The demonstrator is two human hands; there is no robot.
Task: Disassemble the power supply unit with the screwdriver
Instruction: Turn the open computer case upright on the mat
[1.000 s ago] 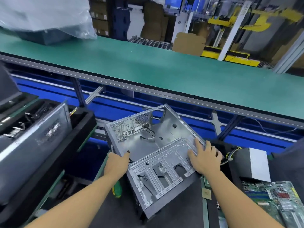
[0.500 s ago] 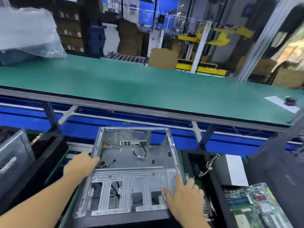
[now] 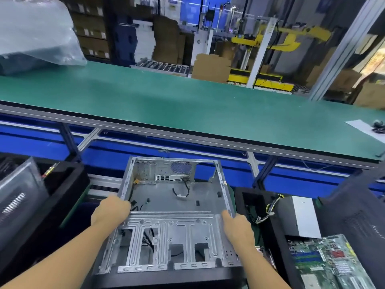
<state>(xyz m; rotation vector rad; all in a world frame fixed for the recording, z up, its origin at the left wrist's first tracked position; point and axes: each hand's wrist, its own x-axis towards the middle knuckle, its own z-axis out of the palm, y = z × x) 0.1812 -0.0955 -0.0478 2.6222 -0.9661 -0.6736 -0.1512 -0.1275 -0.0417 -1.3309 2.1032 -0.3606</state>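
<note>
An empty grey metal computer case (image 3: 177, 203) lies open-side up in front of me, with loose black cables inside. My left hand (image 3: 110, 211) grips its left wall, fingers curled over the edge. My right hand (image 3: 237, 228) holds its right wall in the same way. The power supply unit (image 3: 300, 215), a grey and white box with a bundle of coloured wires, sits to the right of the case, apart from both hands. No screwdriver is in view.
A green circuit board (image 3: 325, 261) lies at the lower right beside a black panel (image 3: 354, 215). Another case (image 3: 18, 197) and a black tray stand on the left. A green conveyor belt (image 3: 187, 105) runs across behind, carrying a plastic-wrapped bundle (image 3: 35, 34).
The case has turned from a tilted, skewed pose to square in front of me. My right hand has shifted from the drive cage to the right wall; my left stays on the left edge.
</note>
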